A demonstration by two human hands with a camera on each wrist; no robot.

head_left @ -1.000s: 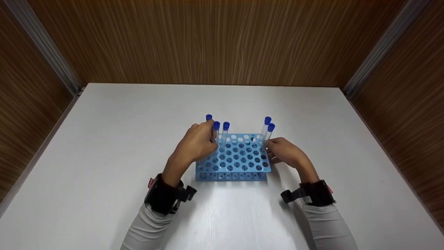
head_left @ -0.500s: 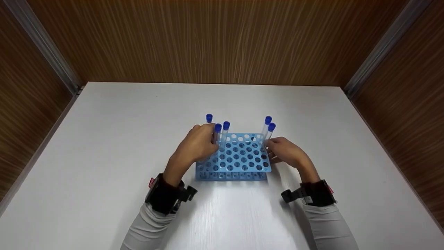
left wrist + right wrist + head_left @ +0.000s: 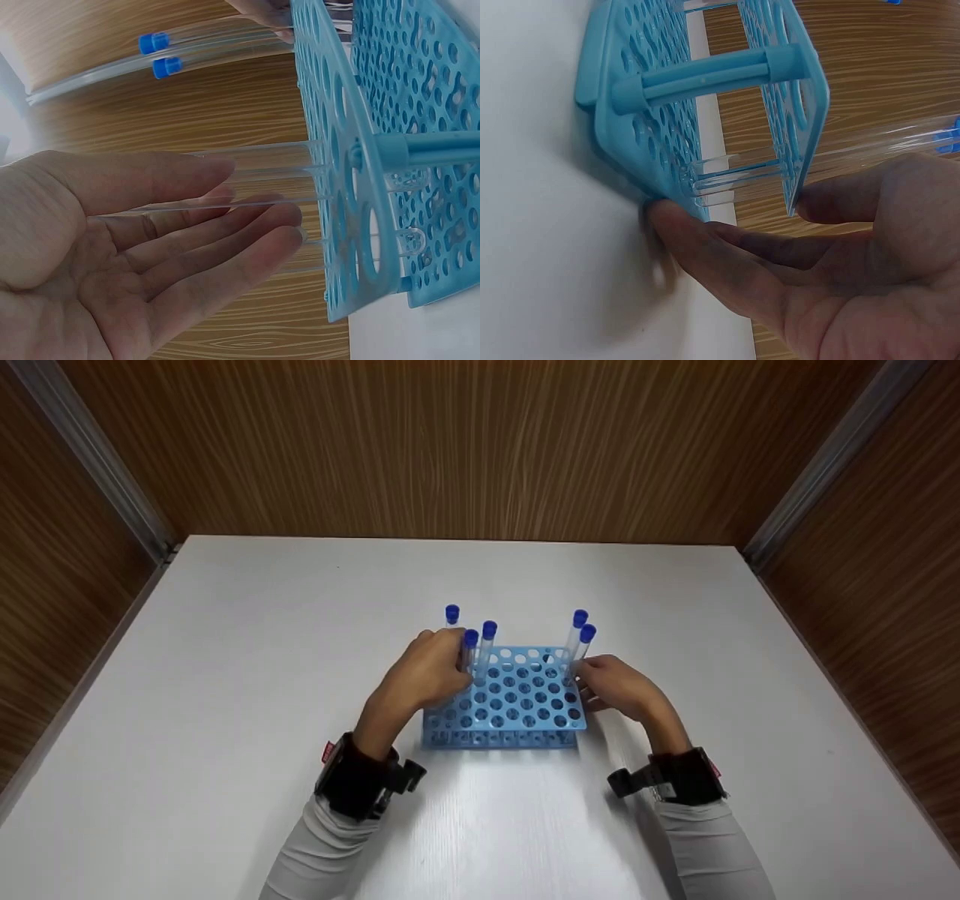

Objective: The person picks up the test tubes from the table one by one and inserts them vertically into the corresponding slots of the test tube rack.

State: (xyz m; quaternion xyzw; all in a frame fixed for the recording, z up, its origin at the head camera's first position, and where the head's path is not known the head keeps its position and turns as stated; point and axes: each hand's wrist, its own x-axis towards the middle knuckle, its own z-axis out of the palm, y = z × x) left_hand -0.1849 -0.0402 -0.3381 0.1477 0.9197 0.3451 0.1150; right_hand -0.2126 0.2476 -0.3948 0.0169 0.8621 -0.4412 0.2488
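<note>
A light blue test tube rack (image 3: 502,729) stands on the table, holding several clear test tubes with blue caps. At its left end my left hand (image 3: 424,671) pinches one test tube (image 3: 470,639) between thumb and fingers. In the left wrist view that tube's clear body (image 3: 274,172) passes through the rack's upper plate. Two more tubes, one (image 3: 452,615) behind the hand and one (image 3: 487,641) beside it, stand close by. My right hand (image 3: 619,688) grips the rack's right end, thumb (image 3: 836,201) at the upper plate, a fingertip at the lower one. Two tubes (image 3: 580,620) stand there.
The white tabletop (image 3: 300,622) extends around the rack on all sides. Brown wood-grain panels (image 3: 480,450) enclose it at the back, left and right. Each wrist carries a black camera strap (image 3: 352,780).
The tube in my left hand has sunk slightly toward the rack, its cap now a little lower in the head view. My right hand has stayed at the rack's end.
</note>
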